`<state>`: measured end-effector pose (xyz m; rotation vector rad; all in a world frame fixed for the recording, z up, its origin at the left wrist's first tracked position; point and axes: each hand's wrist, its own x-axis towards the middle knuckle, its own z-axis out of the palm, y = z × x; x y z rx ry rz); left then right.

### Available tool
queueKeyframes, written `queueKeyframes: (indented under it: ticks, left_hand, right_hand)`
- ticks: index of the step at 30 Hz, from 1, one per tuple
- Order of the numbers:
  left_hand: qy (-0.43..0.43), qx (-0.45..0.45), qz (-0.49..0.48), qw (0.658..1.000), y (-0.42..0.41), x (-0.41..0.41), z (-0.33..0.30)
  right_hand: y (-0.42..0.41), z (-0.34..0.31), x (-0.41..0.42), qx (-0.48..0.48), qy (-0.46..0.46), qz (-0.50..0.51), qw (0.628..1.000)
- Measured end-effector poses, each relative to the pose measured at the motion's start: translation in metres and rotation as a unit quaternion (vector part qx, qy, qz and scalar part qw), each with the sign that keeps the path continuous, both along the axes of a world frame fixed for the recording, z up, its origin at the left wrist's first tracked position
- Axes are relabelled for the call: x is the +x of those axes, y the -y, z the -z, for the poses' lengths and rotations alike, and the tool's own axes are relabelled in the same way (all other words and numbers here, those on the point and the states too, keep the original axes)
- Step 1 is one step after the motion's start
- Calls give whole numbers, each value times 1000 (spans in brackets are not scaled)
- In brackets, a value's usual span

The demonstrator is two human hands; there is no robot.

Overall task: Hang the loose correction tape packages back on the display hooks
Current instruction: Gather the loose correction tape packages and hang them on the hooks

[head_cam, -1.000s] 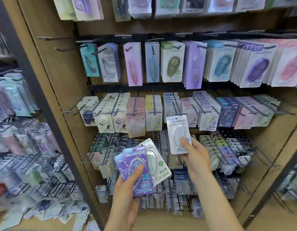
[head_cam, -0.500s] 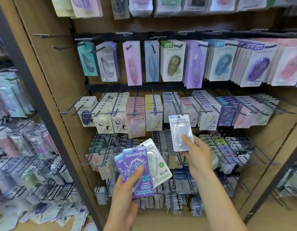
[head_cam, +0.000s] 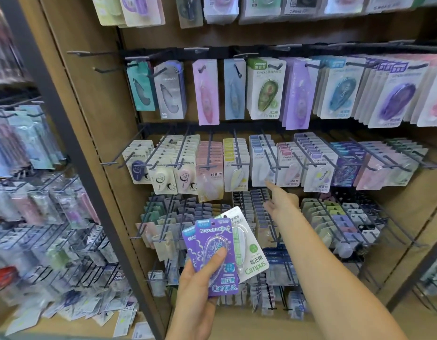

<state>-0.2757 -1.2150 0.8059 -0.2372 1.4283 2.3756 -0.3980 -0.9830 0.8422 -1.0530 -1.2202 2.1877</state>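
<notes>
My left hand (head_cam: 200, 288) grips a fan of three loose correction tape packages low in the middle. A purple Campus package (head_cam: 218, 256) is in front, a second purple one (head_cam: 188, 244) peeks out behind it, and a white and green one (head_cam: 250, 249) lies at the back. My right hand (head_cam: 283, 202) reaches up to the middle row of hooks. Its extended index fingertip touches the bottom edge of a white and pale blue package (head_cam: 260, 165), which hangs at the front of a hook (head_cam: 270, 159). That hand holds nothing.
Rows of full hooks cover the brown display board (head_cam: 114, 99) above, beside and below my hands. Long hook ends (head_cam: 109, 163) jut toward me. A dark upright post (head_cam: 72, 148) separates a left bay, where loose packages (head_cam: 77, 310) lie on the bottom shelf.
The white and pale blue package my right hand was holding now hangs on a middle-row hook. My right hand has let go and only a fingertip touches it. My left hand kept its fan.
</notes>
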Motion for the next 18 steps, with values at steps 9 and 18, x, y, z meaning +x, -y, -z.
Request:
queueKeyframes:
  ticks: [9, 18]
  left_hand:
    - [7, -17, 36, 999, -21, 4, 11]
    - [15, -3, 15, 1000, -32, 14, 11]
  right_hand:
    - [58, 32, 174, 138, -13, -323, 936]
    - [51, 37, 191, 120, -55, -134, 982]
